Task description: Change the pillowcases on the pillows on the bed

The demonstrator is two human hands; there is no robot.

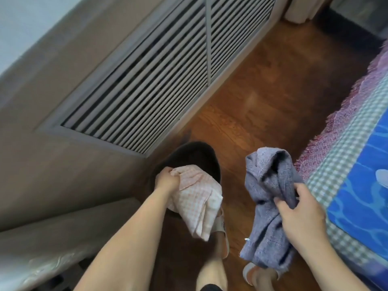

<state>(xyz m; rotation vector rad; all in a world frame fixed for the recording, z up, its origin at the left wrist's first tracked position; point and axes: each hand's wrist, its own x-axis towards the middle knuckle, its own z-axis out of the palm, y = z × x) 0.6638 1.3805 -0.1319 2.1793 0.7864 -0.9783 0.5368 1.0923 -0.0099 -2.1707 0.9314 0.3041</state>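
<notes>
My left hand (167, 179) grips a bunched pink-and-white checked pillowcase (198, 204), which hangs down over a dark round basket (201, 156) on the floor. In my right hand (302, 213) is a crumpled blue-grey woven pillowcase (270, 198), pinched near its middle and dangling beside the bed. The bed (357, 164) lies along the right edge, covered with a blue patterned sheet, a green checked cloth and a pink fringed blanket. No pillows are in view.
A slatted grey vent panel (159, 76) is set in the beige wall to the left. Wooden floor (273, 91) runs between wall and bed. My feet in pale slippers (222, 234) stand below the cloths. A pale ledge (52, 234) sits at lower left.
</notes>
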